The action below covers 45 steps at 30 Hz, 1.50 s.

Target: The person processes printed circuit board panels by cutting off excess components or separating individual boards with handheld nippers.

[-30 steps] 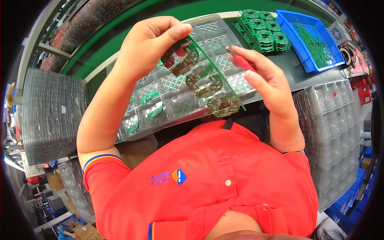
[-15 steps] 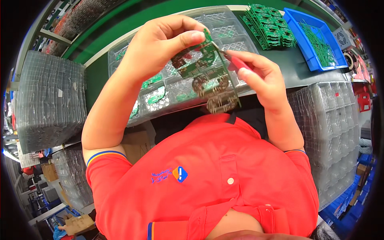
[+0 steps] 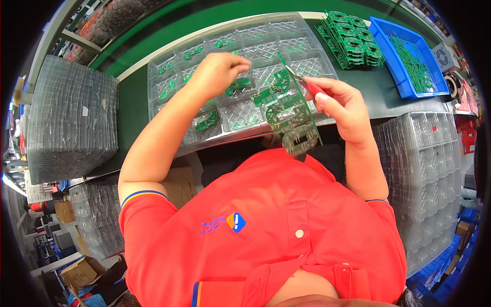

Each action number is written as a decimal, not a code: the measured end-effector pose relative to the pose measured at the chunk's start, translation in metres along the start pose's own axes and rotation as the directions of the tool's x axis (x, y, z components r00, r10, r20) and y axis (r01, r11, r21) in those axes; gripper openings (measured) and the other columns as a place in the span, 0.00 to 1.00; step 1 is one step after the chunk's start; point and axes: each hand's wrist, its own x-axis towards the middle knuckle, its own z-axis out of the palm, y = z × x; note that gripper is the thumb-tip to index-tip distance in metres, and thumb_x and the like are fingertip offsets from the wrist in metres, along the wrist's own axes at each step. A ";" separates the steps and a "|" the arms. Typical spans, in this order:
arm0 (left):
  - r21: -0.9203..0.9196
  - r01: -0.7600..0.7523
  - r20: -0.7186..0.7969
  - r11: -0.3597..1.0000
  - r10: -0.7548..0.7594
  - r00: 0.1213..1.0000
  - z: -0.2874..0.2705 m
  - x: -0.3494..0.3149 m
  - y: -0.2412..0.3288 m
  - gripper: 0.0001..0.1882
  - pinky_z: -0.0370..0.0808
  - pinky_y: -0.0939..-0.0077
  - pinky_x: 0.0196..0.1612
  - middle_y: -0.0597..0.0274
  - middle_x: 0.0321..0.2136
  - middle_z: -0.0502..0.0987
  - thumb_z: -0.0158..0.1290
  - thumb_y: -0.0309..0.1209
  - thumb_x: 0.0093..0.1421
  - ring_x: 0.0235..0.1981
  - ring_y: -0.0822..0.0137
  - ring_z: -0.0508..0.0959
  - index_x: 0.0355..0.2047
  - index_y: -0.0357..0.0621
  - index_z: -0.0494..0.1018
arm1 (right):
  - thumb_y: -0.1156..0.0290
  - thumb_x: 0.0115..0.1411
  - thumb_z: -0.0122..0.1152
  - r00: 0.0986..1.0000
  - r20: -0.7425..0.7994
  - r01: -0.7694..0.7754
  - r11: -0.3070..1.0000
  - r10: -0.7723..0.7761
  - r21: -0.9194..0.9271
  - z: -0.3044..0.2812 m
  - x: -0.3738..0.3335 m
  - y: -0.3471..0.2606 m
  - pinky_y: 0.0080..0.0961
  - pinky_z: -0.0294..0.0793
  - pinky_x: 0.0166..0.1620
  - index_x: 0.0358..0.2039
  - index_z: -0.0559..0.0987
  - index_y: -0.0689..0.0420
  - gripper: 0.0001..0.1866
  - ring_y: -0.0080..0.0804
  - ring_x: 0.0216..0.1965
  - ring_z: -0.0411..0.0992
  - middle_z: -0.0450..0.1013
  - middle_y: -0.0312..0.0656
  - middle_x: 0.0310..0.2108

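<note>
My right hand is closed around a red-handled plier-like tool, its metal tip against the upper edge strip of a green circuit board panel. The panel hangs tilted beside that hand, several joined board units along a narrow rail; how it is gripped is partly hidden. My left hand is over a clear plastic compartment tray, fingers drawn together. A small green circuit board shows just below those fingers; I cannot tell whether they hold it. Other small boards lie in the tray's compartments.
Stacked green panels stand at the far right, beside a blue bin of thin green strips. Clear tray stacks rise at the left and right. The tray lies on a dark green worktop.
My left hand has let go of the panel's upper end and moved left and down over the tray. The panel has swung slightly right and down, staying with my right hand.
</note>
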 end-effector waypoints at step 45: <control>0.274 -0.153 -0.492 0.950 0.275 0.826 0.005 0.127 -0.043 0.07 0.71 0.70 0.35 0.55 0.29 0.76 0.52 0.30 0.52 0.30 0.60 0.76 0.31 0.44 0.76 | 0.68 0.54 0.52 0.998 -0.035 -0.038 0.971 0.047 0.238 -0.043 -0.023 0.021 0.15 0.59 0.26 0.44 0.71 0.65 0.18 0.20 0.25 0.63 0.70 0.39 0.30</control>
